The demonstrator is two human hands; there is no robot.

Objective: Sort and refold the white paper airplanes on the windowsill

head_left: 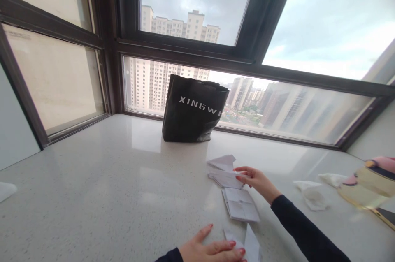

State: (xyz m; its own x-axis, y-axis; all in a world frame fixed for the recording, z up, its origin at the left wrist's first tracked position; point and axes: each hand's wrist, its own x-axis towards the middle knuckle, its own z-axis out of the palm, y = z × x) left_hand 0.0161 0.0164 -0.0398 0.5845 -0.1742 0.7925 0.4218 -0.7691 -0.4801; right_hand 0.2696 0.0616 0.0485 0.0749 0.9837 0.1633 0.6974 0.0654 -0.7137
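Observation:
My right hand (253,182) reaches in from the right, its thumb and fingers closed on the right end of a white folded paper (224,178). Just behind that piece lies another folded paper with a pointed shape (225,162). Nearer to me is a squarish folded paper packet (241,205) with crossing creases. At the bottom edge my left hand (212,250) lies with fingers spread, the fingertips at a winged folded paper (251,243). The picture's lower edge cuts off part of that hand and paper.
A black bag (194,110) with white letters stands on the pale speckled sill (101,196) against the windows. Crumpled tissues (311,196), a pinkish and yellow item (367,184) and a phone-like edge (384,216) are at right. Something white (6,191) lies far left.

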